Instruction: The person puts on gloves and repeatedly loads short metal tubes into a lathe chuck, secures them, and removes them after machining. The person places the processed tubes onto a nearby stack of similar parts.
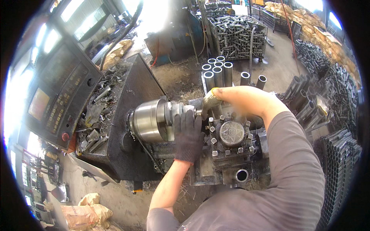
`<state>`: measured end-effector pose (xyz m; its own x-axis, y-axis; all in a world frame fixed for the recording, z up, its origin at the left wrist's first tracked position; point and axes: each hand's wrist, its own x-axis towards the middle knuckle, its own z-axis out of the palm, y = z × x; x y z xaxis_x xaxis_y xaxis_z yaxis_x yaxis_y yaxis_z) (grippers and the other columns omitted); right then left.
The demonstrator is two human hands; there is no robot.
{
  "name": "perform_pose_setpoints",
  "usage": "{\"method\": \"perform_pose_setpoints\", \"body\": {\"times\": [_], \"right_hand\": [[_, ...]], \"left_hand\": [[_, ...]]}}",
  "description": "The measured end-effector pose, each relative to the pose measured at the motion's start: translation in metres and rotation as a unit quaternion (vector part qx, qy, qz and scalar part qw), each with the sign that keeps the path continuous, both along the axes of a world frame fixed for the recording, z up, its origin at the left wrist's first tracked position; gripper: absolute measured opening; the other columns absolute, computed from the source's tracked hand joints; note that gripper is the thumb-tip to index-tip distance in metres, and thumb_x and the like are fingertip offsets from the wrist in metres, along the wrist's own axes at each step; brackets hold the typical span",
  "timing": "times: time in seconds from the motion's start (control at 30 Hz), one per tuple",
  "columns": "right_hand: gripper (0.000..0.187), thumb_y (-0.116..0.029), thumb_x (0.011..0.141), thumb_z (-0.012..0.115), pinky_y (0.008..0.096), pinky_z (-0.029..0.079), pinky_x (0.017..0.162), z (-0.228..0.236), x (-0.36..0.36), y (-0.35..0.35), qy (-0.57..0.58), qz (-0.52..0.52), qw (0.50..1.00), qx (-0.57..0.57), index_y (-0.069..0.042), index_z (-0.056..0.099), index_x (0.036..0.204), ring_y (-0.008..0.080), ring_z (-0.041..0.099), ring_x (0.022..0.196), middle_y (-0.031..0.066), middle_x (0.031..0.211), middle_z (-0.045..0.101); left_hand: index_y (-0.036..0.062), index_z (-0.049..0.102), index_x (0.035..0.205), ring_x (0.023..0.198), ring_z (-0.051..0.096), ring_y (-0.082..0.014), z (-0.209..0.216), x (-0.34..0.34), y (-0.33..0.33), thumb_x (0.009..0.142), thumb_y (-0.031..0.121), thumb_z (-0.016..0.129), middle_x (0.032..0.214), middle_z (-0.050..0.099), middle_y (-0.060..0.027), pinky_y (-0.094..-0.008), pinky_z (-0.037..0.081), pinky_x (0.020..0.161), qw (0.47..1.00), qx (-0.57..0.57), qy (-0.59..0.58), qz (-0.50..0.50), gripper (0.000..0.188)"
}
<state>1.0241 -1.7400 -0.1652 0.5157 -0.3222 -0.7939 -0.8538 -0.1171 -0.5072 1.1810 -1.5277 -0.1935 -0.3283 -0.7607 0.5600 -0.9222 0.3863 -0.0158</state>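
Note:
My left hand, in a dark knit glove, lies with its fingers stretched out against the jaws of a lathe chuck. Just beyond those fingers, my right hand wears a pale glove with a yellow cuff. Its fingers curl down beside a short shiny metal end in line with the chuck; what they grip is mostly hidden. Close to the right forearm sits a square tool post with several bolts around its round top. A steel tube shows its open end in front of the post.
Several cut tubes stand upright behind the lathe. To the left is a control panel with a red button, beside a ledge of metal scrap. Wire bins of parts stand behind; stacked tubes are at the right.

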Motion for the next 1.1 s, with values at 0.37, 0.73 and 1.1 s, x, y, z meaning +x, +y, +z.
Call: {"method": "perform_pose_setpoints", "body": {"times": [0.37, 0.73, 1.1], "right_hand": [[0.031, -0.025, 0.088, 0.077, 0.0456, 0.059, 0.082, -0.063, -0.168, 0.009, -0.035, 0.070, 0.960, -0.271, -0.006, 0.076, 0.113, 0.0345, 0.074, 0.096, 0.0180, 0.106, 0.077], [0.039, -0.035, 0.091, 0.075, 0.0454, 0.058, 0.086, -0.007, -0.241, 0.095, -0.072, -0.159, 0.807, -0.564, -0.005, 0.073, 0.115, 0.0391, 0.074, 0.093, 0.0210, 0.101, 0.077], [0.038, -0.022, 0.093, 0.071, 0.0373, 0.061, 0.073, 0.143, -0.172, 0.213, -0.166, -0.064, 0.760, -0.625, -0.010, 0.070, 0.128, 0.0248, 0.077, 0.086, 0.0138, 0.092, 0.076]], "left_hand": [[0.0095, 0.067, 0.128, 0.139, 0.050, -0.0414, -0.039, -0.002, -0.093, 0.089, 0.033, 0.068, 0.142, 0.060, -0.0206, -0.0578, 0.027, 0.126, 0.991, -0.076, -0.073, 0.079, 0.046], [0.0087, 0.061, 0.142, 0.110, 0.072, -0.0379, -0.023, -0.015, 0.142, 0.084, 0.032, 0.086, 0.127, 0.073, -0.0168, -0.0482, 0.058, 0.096, 0.826, 0.438, 0.321, -0.149, 0.068], [0.0088, 0.060, 0.133, 0.111, 0.068, -0.0255, -0.006, -0.083, 0.126, 0.091, 0.035, 0.084, 0.120, 0.071, -0.0098, -0.0400, 0.056, 0.097, 0.642, 0.543, 0.510, -0.181, 0.055]]}}
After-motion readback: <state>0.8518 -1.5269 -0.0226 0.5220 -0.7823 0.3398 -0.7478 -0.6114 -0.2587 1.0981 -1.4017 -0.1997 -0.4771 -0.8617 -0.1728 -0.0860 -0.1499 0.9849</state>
